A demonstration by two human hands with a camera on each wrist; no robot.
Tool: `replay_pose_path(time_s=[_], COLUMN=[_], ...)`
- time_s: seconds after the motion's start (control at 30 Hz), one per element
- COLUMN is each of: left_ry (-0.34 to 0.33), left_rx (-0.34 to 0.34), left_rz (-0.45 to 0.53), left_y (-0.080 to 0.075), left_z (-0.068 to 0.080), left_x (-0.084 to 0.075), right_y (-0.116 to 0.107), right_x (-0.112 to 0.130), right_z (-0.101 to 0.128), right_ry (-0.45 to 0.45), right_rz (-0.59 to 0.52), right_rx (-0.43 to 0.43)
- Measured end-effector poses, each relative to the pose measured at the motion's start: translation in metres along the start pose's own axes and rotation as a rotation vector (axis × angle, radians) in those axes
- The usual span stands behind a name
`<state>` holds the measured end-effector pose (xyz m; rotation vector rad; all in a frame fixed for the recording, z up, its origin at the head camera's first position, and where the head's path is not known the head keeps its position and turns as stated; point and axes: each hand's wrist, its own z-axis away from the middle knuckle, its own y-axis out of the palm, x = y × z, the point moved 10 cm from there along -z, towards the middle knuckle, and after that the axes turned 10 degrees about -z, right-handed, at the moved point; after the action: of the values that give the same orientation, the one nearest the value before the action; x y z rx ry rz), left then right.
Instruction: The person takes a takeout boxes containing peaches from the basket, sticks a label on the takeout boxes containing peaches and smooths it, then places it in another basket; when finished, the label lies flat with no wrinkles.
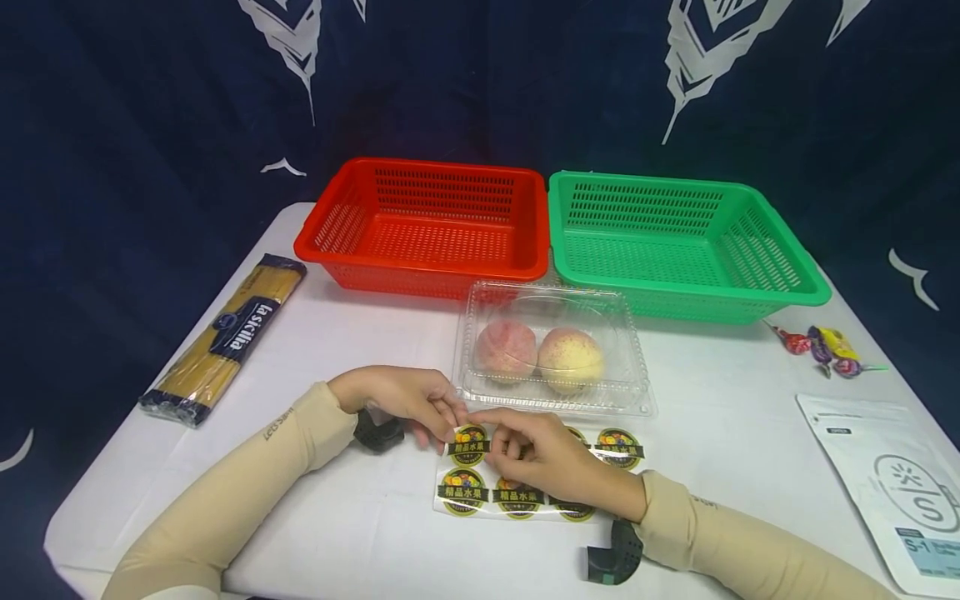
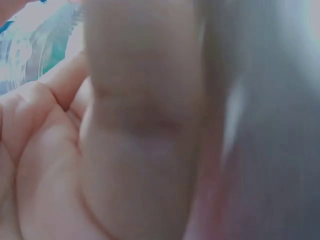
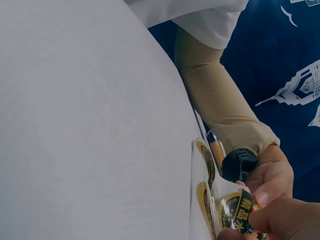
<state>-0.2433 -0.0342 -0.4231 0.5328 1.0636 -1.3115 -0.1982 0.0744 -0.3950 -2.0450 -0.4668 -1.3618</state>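
Note:
A sheet of round fruit stickers (image 1: 480, 493) lies on the white table (image 1: 360, 517) in front of a clear plastic clamshell box (image 1: 551, 350) with two peaches (image 1: 538, 351) inside. My left hand (image 1: 420, 402) pinches the sheet's top left corner. My right hand (image 1: 534, 458) rests on the sheet and pinches the top left sticker (image 1: 469, 444) at its edge. In the right wrist view the sticker (image 3: 236, 211) curls up off the sheet between my right fingertips (image 3: 270, 220), with my left hand (image 3: 270, 177) just behind. The left wrist view shows only blurred palm and fingers (image 2: 100, 150).
A red basket (image 1: 427, 225) and a green basket (image 1: 675, 242) stand at the back of the table. A spaghetti packet (image 1: 225, 337) lies at the left. Wrapped lollipops (image 1: 821, 346) and a white pouch (image 1: 892, 492) lie at the right.

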Motion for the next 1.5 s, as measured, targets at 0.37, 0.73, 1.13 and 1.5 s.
replay_pose_path(time_s=[0.37,0.73,1.13,1.5], left_ry=[0.035,0.005,-0.058,-0.037], left_rx=[0.019,0.016,-0.117,-0.231], left_rz=[0.047,0.080,-0.046,-0.155], left_y=[0.007,0.007,-0.009,-0.027], left_z=[-0.005,-0.002,0.003,0.010], left_x=[-0.001,-0.001,0.004,0.003], right_y=[0.000,0.000,-0.001,-0.019], right_x=[0.005,0.014,0.031,0.051], right_z=[-0.002,-0.002,0.005,0.005], right_ry=[-0.054,-0.123,-0.074,-0.027], right_rz=[0.078,0.202,0.271,0.139], right_rx=[-0.067,-0.081,-0.011,0.033])
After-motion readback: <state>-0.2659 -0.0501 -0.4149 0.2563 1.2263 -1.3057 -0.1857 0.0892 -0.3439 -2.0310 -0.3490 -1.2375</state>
